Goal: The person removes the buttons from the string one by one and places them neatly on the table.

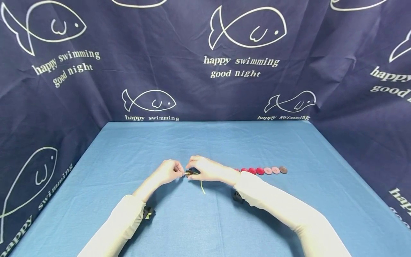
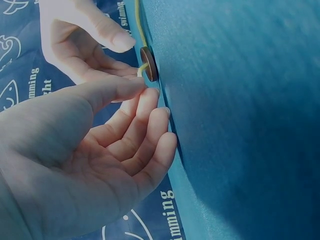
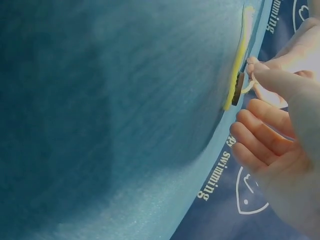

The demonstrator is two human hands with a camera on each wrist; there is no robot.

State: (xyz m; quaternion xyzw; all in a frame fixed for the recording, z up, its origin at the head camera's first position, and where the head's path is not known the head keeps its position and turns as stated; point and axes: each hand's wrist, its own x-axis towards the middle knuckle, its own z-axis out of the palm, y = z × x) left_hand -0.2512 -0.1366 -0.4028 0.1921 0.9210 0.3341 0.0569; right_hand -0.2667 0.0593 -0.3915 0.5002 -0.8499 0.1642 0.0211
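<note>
A dark brown button (image 2: pixel 148 64) stands on edge on the blue cloth, a yellow cord (image 2: pixel 140 22) passing through it. My left hand (image 1: pixel 168 172) pinches the cord's pale end between thumb and forefinger, just left of the button; its other fingers curl loosely. Across from it, my right hand (image 1: pixel 205 168) hovers close around the button, thumb and fingers apart in the left wrist view. Nothing shows between the right fingers (image 3: pixel 265 132). The cord's tail (image 1: pixel 202 187) trails over the cloth toward the front.
A row of red, pink and brown buttons (image 1: pixel 268 171) lies to the right, partly covered by the right forearm. Blue cloth (image 1: pixel 205 139) covers the table. A navy curtain with fish drawings (image 1: pixel 192 43) surrounds it at the back and sides.
</note>
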